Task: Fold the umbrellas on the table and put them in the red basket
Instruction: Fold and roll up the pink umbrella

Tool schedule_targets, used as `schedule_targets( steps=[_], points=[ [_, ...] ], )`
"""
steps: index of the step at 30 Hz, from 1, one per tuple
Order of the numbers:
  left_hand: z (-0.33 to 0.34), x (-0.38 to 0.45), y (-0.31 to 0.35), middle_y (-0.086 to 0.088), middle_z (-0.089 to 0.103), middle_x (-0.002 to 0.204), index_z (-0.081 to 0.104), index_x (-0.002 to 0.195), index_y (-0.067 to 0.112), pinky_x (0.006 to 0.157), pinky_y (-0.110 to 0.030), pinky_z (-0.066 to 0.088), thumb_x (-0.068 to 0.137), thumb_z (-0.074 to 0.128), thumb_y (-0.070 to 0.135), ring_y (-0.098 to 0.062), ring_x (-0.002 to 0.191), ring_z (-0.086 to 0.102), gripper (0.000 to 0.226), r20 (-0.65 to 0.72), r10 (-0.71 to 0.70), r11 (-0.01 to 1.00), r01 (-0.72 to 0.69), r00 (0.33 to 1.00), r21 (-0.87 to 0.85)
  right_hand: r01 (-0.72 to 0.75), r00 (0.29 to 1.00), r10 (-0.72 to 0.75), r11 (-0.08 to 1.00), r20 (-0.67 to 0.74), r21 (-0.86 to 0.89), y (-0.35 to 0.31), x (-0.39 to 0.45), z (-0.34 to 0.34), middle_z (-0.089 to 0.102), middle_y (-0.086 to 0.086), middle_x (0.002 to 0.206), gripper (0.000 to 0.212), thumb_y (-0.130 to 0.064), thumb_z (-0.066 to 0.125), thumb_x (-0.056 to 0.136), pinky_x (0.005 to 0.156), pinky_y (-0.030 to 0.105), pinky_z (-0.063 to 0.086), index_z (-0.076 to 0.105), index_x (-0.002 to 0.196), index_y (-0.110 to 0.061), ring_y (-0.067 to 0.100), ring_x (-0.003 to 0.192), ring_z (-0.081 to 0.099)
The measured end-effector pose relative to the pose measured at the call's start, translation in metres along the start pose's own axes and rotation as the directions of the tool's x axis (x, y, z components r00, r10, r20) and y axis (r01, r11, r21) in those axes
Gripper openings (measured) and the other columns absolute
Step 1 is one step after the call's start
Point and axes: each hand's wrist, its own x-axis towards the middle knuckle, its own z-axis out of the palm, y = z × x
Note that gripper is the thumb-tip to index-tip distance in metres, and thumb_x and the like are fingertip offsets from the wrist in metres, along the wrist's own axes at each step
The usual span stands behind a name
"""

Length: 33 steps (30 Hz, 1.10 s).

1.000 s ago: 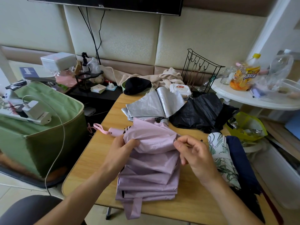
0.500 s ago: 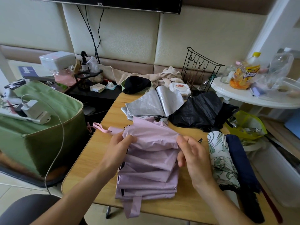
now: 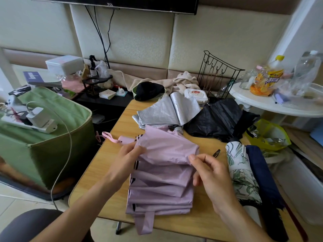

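A lilac umbrella [image 3: 162, 182] lies on the wooden table [image 3: 111, 165], its panels stacked in flat pleats, its pink handle [image 3: 122, 139] pointing left. My left hand [image 3: 128, 158] pinches the left edge of the top panel. My right hand [image 3: 208, 173] pinches that panel's right corner. Behind lie a silver umbrella [image 3: 167, 112] and a black umbrella [image 3: 216, 119], both loosely spread. At the right lie a leaf-print umbrella [image 3: 241, 173] and a navy umbrella [image 3: 262, 173]. No red basket is in view.
A green fabric bin [image 3: 52, 147] with a charger and cable stands left of the table. A black hair clip [image 3: 216, 152] lies on the table. A white round table [image 3: 272, 102] with bottles stands at the right. A wire rack [image 3: 218, 74] and wipes pack [image 3: 196, 95] sit behind.
Both hands have lifted and spread the top lilac panel a little wider; my right hand shifted right along its corner. The other umbrellas have not moved.
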Motion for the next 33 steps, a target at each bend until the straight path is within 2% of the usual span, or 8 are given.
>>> schedule_targets(
  steps=[3,6,18,21,23,26,29,33],
  points=[
    [-0.005,0.002,-0.005,0.004,0.06,0.101,0.068,0.091,0.009,0.091,-0.033,0.044,0.077,0.061,0.045,-0.013,0.096,0.057,0.039,-0.041,-0.045,0.999,0.045,0.998,0.01,-0.036,0.996,0.023,0.987,-0.085,-0.155,0.003,-0.002,-0.006,0.067,-0.009,0.083,0.031,-0.05,0.076,0.083,0.068,0.024,0.046,0.077,0.08,-0.019,0.009,0.068,0.06],
    [-0.011,-0.002,-0.003,-0.004,0.045,0.087,0.056,0.081,0.012,0.07,-0.027,0.034,0.079,0.065,0.037,-0.016,0.081,0.041,0.027,0.021,0.029,0.994,-0.031,0.999,0.105,-0.156,0.987,0.158,0.965,-0.009,-0.208,-0.003,-0.007,-0.01,0.06,-0.019,0.056,0.026,-0.041,0.076,0.09,0.06,0.019,0.036,0.079,0.077,-0.017,-0.003,0.056,0.052],
    [-0.047,0.017,-0.039,-0.009,0.038,0.071,0.039,0.061,0.005,0.058,-0.028,0.026,0.09,0.068,0.032,-0.013,0.061,0.031,0.049,0.337,-0.112,0.668,-0.18,0.935,0.722,-0.247,0.908,0.4,0.749,0.123,-0.614,-0.009,0.003,-0.019,0.073,0.0,0.072,0.023,-0.035,0.083,0.083,0.067,0.032,0.044,0.076,0.074,-0.015,0.011,0.065,0.058],
    [-0.046,0.017,-0.039,-0.007,0.035,0.068,0.039,0.06,0.006,0.055,-0.024,0.026,0.089,0.069,0.031,-0.011,0.06,0.029,0.049,0.35,-0.107,0.664,-0.195,0.931,0.722,-0.11,0.962,0.262,0.632,0.078,-0.767,-0.025,0.008,-0.021,0.069,-0.008,0.074,0.024,-0.042,0.08,0.086,0.061,0.027,0.044,0.07,0.076,-0.022,0.008,0.068,0.061],
    [-0.046,0.018,-0.038,-0.006,0.036,0.067,0.041,0.06,0.006,0.055,-0.023,0.027,0.088,0.07,0.032,-0.011,0.06,0.03,0.048,0.345,-0.109,0.665,-0.189,0.932,0.722,0.121,0.991,-0.119,0.59,0.063,-0.798,-0.031,0.011,-0.017,0.063,-0.014,0.075,0.023,-0.037,0.075,0.091,0.059,0.02,0.041,0.062,0.075,-0.026,0.002,0.069,0.058],
    [-0.045,0.018,-0.036,-0.006,0.034,0.066,0.038,0.059,0.008,0.054,-0.023,0.027,0.087,0.07,0.031,-0.012,0.059,0.029,0.049,0.348,-0.114,0.672,-0.186,0.931,0.716,0.557,0.799,-0.515,0.442,0.31,-0.703,-0.03,0.016,-0.001,0.06,-0.012,0.103,0.01,-0.03,0.061,0.098,0.078,0.011,0.043,0.067,0.096,-0.023,0.0,0.091,0.057],
    [-0.044,0.018,-0.035,-0.005,0.032,0.064,0.036,0.055,0.013,0.052,-0.023,0.028,0.088,0.07,0.031,-0.012,0.058,0.028,0.051,0.347,-0.124,0.679,-0.175,0.93,0.713,0.725,0.687,-0.388,0.318,0.614,-0.611,0.002,0.025,0.011,0.041,-0.006,0.161,0.043,-0.043,0.051,0.101,0.122,0.029,0.026,0.059,0.142,-0.031,0.012,0.15,0.032],
    [-0.045,0.019,-0.03,-0.002,0.036,0.061,0.04,0.056,0.015,0.054,-0.028,0.027,0.093,0.063,0.034,-0.012,0.055,0.032,0.048,0.308,-0.162,0.646,-0.135,0.938,0.751,0.739,0.665,-0.141,0.264,0.733,-0.619,0.039,0.027,0.01,-0.013,-0.007,0.173,0.066,-0.061,0.033,0.104,0.127,0.043,-0.004,0.012,0.164,-0.045,0.014,0.158,-0.02]
  ],
)
